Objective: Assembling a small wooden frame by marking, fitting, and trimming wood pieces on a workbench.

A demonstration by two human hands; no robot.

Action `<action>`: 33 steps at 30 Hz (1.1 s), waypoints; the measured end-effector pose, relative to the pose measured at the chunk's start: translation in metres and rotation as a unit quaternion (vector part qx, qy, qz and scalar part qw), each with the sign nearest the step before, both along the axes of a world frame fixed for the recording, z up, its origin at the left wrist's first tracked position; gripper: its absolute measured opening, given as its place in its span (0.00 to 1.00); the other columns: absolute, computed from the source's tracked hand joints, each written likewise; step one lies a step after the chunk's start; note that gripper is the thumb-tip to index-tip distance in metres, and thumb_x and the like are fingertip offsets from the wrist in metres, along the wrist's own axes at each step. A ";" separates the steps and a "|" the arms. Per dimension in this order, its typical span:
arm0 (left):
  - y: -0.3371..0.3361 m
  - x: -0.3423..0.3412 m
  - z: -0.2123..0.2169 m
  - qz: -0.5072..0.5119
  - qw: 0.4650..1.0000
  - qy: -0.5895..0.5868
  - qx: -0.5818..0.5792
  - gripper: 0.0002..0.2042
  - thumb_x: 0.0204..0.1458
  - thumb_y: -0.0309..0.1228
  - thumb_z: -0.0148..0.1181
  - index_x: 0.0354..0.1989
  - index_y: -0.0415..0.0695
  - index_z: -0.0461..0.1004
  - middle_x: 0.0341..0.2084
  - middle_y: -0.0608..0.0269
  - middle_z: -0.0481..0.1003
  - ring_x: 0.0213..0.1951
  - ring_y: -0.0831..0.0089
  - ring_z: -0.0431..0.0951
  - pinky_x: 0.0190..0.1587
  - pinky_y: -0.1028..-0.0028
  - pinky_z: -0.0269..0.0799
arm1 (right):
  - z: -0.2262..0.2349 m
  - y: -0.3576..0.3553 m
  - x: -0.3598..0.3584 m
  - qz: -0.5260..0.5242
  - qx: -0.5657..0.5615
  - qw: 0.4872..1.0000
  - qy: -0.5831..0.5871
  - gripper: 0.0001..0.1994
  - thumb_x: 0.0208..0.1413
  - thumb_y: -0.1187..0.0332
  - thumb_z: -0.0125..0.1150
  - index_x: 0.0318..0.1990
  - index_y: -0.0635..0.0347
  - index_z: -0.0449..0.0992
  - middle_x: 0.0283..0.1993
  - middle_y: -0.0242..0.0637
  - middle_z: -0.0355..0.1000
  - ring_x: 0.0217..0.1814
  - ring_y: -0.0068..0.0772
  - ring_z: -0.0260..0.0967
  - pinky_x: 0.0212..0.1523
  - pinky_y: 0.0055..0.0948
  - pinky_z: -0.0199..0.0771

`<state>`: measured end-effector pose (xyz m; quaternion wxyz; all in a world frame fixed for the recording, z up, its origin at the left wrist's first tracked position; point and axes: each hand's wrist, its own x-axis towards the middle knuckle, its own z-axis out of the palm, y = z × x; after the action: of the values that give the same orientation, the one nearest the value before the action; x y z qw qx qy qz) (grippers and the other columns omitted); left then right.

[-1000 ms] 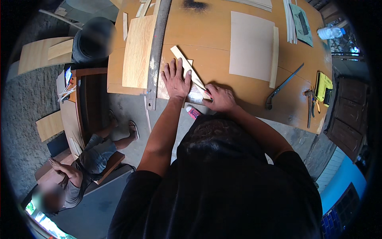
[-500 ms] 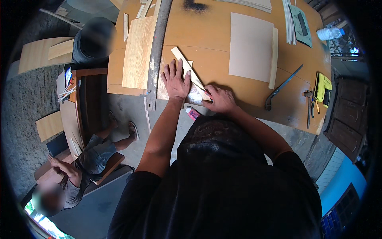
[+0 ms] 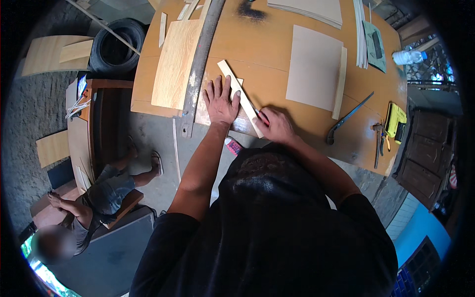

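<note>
My left hand [image 3: 221, 105] lies flat with fingers spread, its thumb side against a narrow pale wood strip [image 3: 242, 100]. The strip lies slantwise on the orange-brown tabletop, its lower end at the near edge. Closed around a slim red-handled tool [image 3: 263, 118], my right hand [image 3: 278, 126] rests at the strip's right side near that end. The tool's tip is too small to make out. Another short wood piece [image 3: 240, 80] shows partly from under the strip.
A long metal straightedge [image 3: 197, 74] and a wood-grain panel [image 3: 174, 67] lie to the left. On the right are a brown sheet [image 3: 312, 67], a handsaw [image 3: 349, 119], a hammer [image 3: 377, 143] and a yellow-green staple gun [image 3: 395, 121]. A person [image 3: 111, 195] sits at lower left.
My right hand with the red-handled tool has shifted slightly right along the strip's near end. The strip's lower end now shows more fully. My left hand stays flat.
</note>
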<state>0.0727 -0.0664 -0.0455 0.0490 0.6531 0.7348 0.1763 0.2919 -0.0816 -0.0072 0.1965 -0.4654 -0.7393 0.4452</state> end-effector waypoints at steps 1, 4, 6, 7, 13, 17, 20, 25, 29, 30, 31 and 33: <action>0.000 0.000 0.000 0.001 1.000 0.005 -0.005 0.32 0.60 0.55 0.46 0.71 0.58 0.60 0.70 0.54 0.58 0.71 0.44 0.50 0.71 0.43 0.38 | 0.000 0.004 -0.003 -0.041 0.054 0.998 0.011 0.14 0.60 0.61 0.59 0.32 0.65 0.72 0.30 0.52 0.75 0.35 0.59 0.76 0.36 0.51 0.75; -0.001 0.000 0.001 0.009 1.000 -0.002 -0.004 0.31 0.60 0.55 0.47 0.72 0.59 0.59 0.70 0.55 0.58 0.72 0.45 0.50 0.72 0.43 0.38 | 0.004 0.029 -0.017 -0.062 0.055 0.995 -0.062 0.12 0.60 0.63 0.57 0.31 0.65 0.72 0.29 0.56 0.75 0.35 0.61 0.75 0.38 0.55 0.74; -0.001 0.000 0.001 0.007 1.000 0.002 -0.008 0.31 0.60 0.54 0.47 0.72 0.60 0.59 0.70 0.56 0.58 0.72 0.45 0.50 0.72 0.43 0.39 | 0.006 0.048 -0.029 -0.049 0.022 0.995 -0.084 0.13 0.61 0.63 0.54 0.33 0.66 0.74 0.31 0.59 0.76 0.37 0.63 0.75 0.41 0.57 0.74; 0.000 -0.001 0.000 0.012 1.000 -0.001 -0.005 0.31 0.60 0.54 0.47 0.72 0.60 0.59 0.70 0.56 0.58 0.72 0.45 0.50 0.72 0.43 0.39 | 0.005 0.055 -0.036 -0.046 0.022 0.994 -0.098 0.14 0.61 0.62 0.52 0.34 0.66 0.75 0.31 0.59 0.76 0.37 0.64 0.75 0.42 0.57 0.75; -0.001 0.001 0.000 0.017 1.000 -0.010 -0.007 0.31 0.60 0.54 0.48 0.71 0.61 0.59 0.71 0.57 0.57 0.72 0.46 0.49 0.72 0.44 0.38 | 0.003 0.078 -0.066 -0.008 -0.025 0.984 -0.174 0.18 0.61 0.60 0.50 0.38 0.68 0.80 0.39 0.62 0.76 0.45 0.63 0.76 0.51 0.55 0.75; -0.001 0.001 0.001 0.015 1.000 -0.006 -0.004 0.31 0.59 0.54 0.49 0.71 0.62 0.59 0.70 0.57 0.57 0.72 0.47 0.49 0.72 0.44 0.38 | 0.008 0.081 -0.072 0.007 -0.040 0.978 -0.204 0.19 0.61 0.60 0.49 0.40 0.70 0.80 0.42 0.63 0.76 0.49 0.63 0.74 0.55 0.53 0.72; -0.002 0.000 0.000 0.018 1.000 -0.001 -0.002 0.31 0.59 0.54 0.48 0.72 0.62 0.59 0.70 0.57 0.57 0.72 0.47 0.49 0.72 0.44 0.38 | 0.027 0.086 -0.077 0.019 -0.070 0.972 -0.226 0.19 0.60 0.60 0.50 0.42 0.69 0.80 0.46 0.62 0.76 0.52 0.61 0.74 0.56 0.51 0.73; 0.002 0.002 0.001 0.013 1.000 -0.001 -0.011 0.31 0.60 0.55 0.47 0.72 0.62 0.58 0.71 0.57 0.56 0.72 0.47 0.49 0.72 0.43 0.38 | 0.044 0.097 -0.074 0.053 -0.129 0.950 -0.279 0.20 0.60 0.59 0.50 0.43 0.70 0.80 0.48 0.63 0.75 0.54 0.59 0.74 0.57 0.48 0.73; -0.002 -0.002 -0.001 0.018 1.000 -0.005 -0.006 0.31 0.60 0.55 0.47 0.71 0.62 0.59 0.70 0.57 0.57 0.72 0.48 0.49 0.72 0.43 0.38 | 0.058 0.096 -0.064 0.114 -0.171 0.928 -0.312 0.21 0.60 0.60 0.49 0.44 0.71 0.79 0.49 0.64 0.74 0.55 0.59 0.74 0.58 0.47 0.72; -0.003 0.000 0.001 0.019 1.000 -0.008 -0.004 0.31 0.60 0.55 0.47 0.71 0.62 0.59 0.70 0.57 0.57 0.72 0.48 0.49 0.72 0.43 0.38 | 0.062 0.092 -0.058 0.122 -0.190 0.922 -0.314 0.21 0.60 0.60 0.49 0.44 0.72 0.79 0.49 0.64 0.74 0.55 0.59 0.74 0.58 0.47 0.72; -0.003 0.000 0.002 0.018 1.000 -0.006 -0.009 0.31 0.60 0.55 0.47 0.71 0.62 0.59 0.70 0.57 0.57 0.72 0.48 0.49 0.72 0.43 0.38 | 0.057 0.089 -0.055 0.097 -0.136 0.944 -0.286 0.21 0.62 0.60 0.46 0.33 0.73 0.78 0.28 0.54 0.78 0.36 0.50 0.81 0.49 0.44 0.77; -0.001 -0.001 0.003 0.018 1.000 -0.007 -0.009 0.30 0.59 0.55 0.48 0.71 0.62 0.60 0.70 0.57 0.57 0.72 0.47 0.49 0.72 0.43 0.38 | 0.060 0.092 -0.059 0.081 -0.114 0.950 -0.280 0.21 0.62 0.60 0.46 0.34 0.73 0.78 0.30 0.55 0.78 0.38 0.51 0.80 0.50 0.45 0.76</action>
<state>0.0721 -0.0670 -0.0422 0.0571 0.6383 0.7475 0.1747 0.2327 0.0101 0.0526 -0.1090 -0.5295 -0.7439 0.3928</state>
